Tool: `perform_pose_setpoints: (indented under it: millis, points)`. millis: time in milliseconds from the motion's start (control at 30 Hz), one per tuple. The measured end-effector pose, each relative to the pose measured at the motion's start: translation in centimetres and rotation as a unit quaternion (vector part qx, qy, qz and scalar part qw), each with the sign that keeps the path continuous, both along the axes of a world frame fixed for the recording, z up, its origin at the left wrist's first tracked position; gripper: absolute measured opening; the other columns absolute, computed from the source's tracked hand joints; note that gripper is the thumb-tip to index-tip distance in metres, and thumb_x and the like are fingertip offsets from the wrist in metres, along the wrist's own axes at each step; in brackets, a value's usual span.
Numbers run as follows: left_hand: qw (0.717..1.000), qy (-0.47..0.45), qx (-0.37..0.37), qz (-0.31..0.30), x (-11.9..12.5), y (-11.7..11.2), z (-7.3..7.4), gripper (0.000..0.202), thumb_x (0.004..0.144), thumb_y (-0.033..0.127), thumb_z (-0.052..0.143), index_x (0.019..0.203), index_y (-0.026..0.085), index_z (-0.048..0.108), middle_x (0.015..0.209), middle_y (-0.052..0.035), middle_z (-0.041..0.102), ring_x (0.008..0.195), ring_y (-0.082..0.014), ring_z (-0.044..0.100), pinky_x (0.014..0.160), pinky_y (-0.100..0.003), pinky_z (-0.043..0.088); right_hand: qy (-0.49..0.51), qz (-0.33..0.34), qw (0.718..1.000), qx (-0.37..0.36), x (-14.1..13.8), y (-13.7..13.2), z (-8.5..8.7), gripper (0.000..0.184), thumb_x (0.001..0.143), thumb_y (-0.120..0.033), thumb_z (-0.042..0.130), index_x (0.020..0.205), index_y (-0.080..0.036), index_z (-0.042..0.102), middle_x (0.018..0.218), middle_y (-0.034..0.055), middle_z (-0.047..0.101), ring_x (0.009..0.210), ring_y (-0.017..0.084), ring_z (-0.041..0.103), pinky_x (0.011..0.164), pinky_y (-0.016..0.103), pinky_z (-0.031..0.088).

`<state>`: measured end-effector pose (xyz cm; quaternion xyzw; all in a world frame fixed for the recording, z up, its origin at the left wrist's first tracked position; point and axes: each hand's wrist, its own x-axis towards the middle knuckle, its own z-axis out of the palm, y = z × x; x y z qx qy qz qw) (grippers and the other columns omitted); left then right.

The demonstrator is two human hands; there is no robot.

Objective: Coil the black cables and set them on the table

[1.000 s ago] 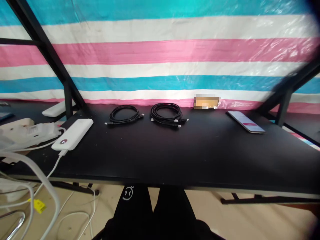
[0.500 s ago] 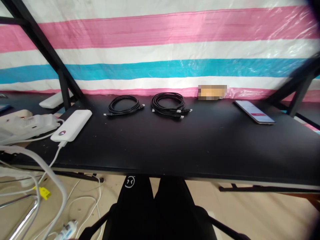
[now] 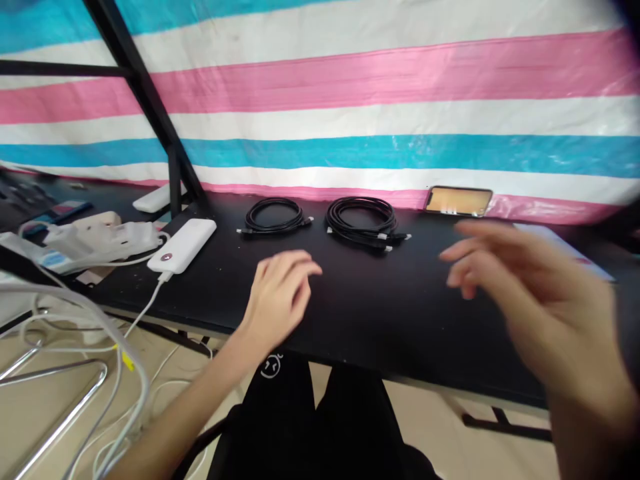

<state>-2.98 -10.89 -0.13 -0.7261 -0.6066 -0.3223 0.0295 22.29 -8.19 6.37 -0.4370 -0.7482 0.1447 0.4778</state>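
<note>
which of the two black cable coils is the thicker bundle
The right coil, beside the propped phone. It has several loops stacked and more than one white-tipped plug; the left coil, nearer the white power bank, is thinner.

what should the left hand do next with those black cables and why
Probably reach forward to the smaller cable coil. The left hand hovers open and empty just short of it, nothing lies between them, and the right hand is blurred, off to the side.
</note>
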Motion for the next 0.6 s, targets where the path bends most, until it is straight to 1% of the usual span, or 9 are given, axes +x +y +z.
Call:
perform_pose_setpoints:
  millis: [67, 100, 167, 233, 267, 333, 400, 500, 600]
  points:
    - [0.998, 0.049, 0.013, 0.041, -1.8, 3.5, -0.2, 0.031, 0.089, 0.014, 0.044, 0.119, 0.018, 0.047, 0.128, -0.0082, 0.044, 0.119, -0.0218, 0.038, 0.099, -0.038, 0.028, -0.057, 0.055, 0.997, -0.024, -0.1, 0.1, -0.7, 0.019, 0.086, -0.031, 0.053, 0.100, -0.023, 0.062, 0.079, 0.0027, 0.061, 0.062, 0.010, 0.055, 0.057, 0.021, 0.045]
    - [0.994, 0.077, 0.012, 0.071, -2.9, 5.4, -0.3, 0.039, 0.087, 0.014, 0.047, 0.126, 0.013, 0.041, 0.131, -0.0125, 0.041, 0.121, -0.0243, 0.034, 0.099, -0.038, 0.027, -0.092, 0.083, 0.992, -0.039, 0.0, 0.1, -1.2, 0.019, 0.084, -0.035, 0.054, 0.096, -0.024, 0.064, 0.076, 0.0026, 0.061, 0.061, 0.011, 0.055, 0.054, 0.021, 0.045]
    - [0.985, 0.128, -0.044, 0.103, -4.9, 8.5, -0.8, 0.047, 0.086, 0.014, 0.048, 0.130, 0.006, 0.034, 0.131, -0.0174, 0.040, 0.123, -0.0277, 0.032, 0.099, -0.040, 0.025, -0.136, 0.132, 0.979, -0.071, 0.4, -0.2, -2.1, 0.022, 0.083, -0.041, 0.052, 0.092, -0.025, 0.066, 0.072, 0.0029, 0.062, 0.059, 0.014, 0.057, 0.048, 0.022, 0.046]
    - [0.983, 0.137, -0.067, 0.105, -6.0, 10.0, -1.3, 0.042, 0.085, 0.015, 0.050, 0.124, 0.003, 0.042, 0.118, -0.0179, 0.051, 0.113, -0.0282, 0.043, 0.095, -0.039, 0.030, -0.150, 0.156, 0.970, -0.107, 0.8, -0.7, -2.8, 0.024, 0.083, -0.043, 0.050, 0.091, -0.027, 0.066, 0.073, 0.0032, 0.063, 0.058, 0.015, 0.058, 0.045, 0.023, 0.046]
    - [0.982, 0.138, -0.073, 0.104, -6.0, 10.1, -1.5, 0.038, 0.085, 0.015, 0.051, 0.120, 0.004, 0.046, 0.112, -0.0172, 0.054, 0.108, -0.0282, 0.046, 0.093, -0.039, 0.031, -0.152, 0.160, 0.968, -0.123, 1.0, -1.0, -3.0, 0.024, 0.083, -0.043, 0.050, 0.091, -0.027, 0.066, 0.074, 0.0033, 0.064, 0.059, 0.016, 0.058, 0.044, 0.023, 0.047]
    - [0.983, 0.138, -0.072, 0.100, -5.1, 8.7, -1.8, 0.032, 0.084, 0.016, 0.050, 0.114, 0.006, 0.050, 0.105, -0.0147, 0.055, 0.101, -0.0276, 0.048, 0.088, -0.039, 0.034, -0.152, 0.161, 0.963, -0.152, 1.3, -1.6, -3.4, 0.024, 0.083, -0.043, 0.050, 0.090, -0.028, 0.067, 0.076, 0.0037, 0.064, 0.061, 0.016, 0.059, 0.044, 0.023, 0.047]
    - [0.985, 0.137, -0.072, 0.080, -3.3, 5.8, -1.9, 0.028, 0.083, 0.014, 0.050, 0.111, 0.012, 0.052, 0.101, -0.0099, 0.056, 0.097, -0.0250, 0.049, 0.084, -0.037, 0.036, -0.149, 0.163, 0.958, -0.182, 1.4, -2.0, -3.6, 0.026, 0.083, -0.044, 0.049, 0.089, -0.027, 0.067, 0.075, 0.0042, 0.064, 0.060, 0.017, 0.059, 0.042, 0.022, 0.047]
    - [0.991, 0.113, -0.067, -0.013, -0.4, 0.6, -1.7, 0.023, 0.084, 0.017, 0.051, 0.106, 0.019, 0.055, 0.093, -0.0038, 0.058, 0.090, -0.0212, 0.051, 0.082, -0.035, 0.036, -0.139, 0.147, 0.957, -0.209, 1.0, -1.9, -3.9, 0.029, 0.083, -0.045, 0.049, 0.091, -0.025, 0.067, 0.075, 0.0047, 0.064, 0.061, 0.017, 0.059, 0.043, 0.022, 0.046]
    - [0.992, 0.110, -0.064, -0.019, 0.6, -2.8, -1.3, 0.024, 0.085, 0.021, 0.052, 0.108, 0.024, 0.054, 0.094, -0.0025, 0.058, 0.088, -0.0201, 0.051, 0.086, -0.036, 0.033, -0.131, 0.119, 0.962, -0.207, -0.1, -0.9, -4.5, 0.028, 0.083, -0.042, 0.050, 0.098, -0.023, 0.065, 0.084, 0.0051, 0.064, 0.067, 0.016, 0.060, 0.050, 0.023, 0.048]
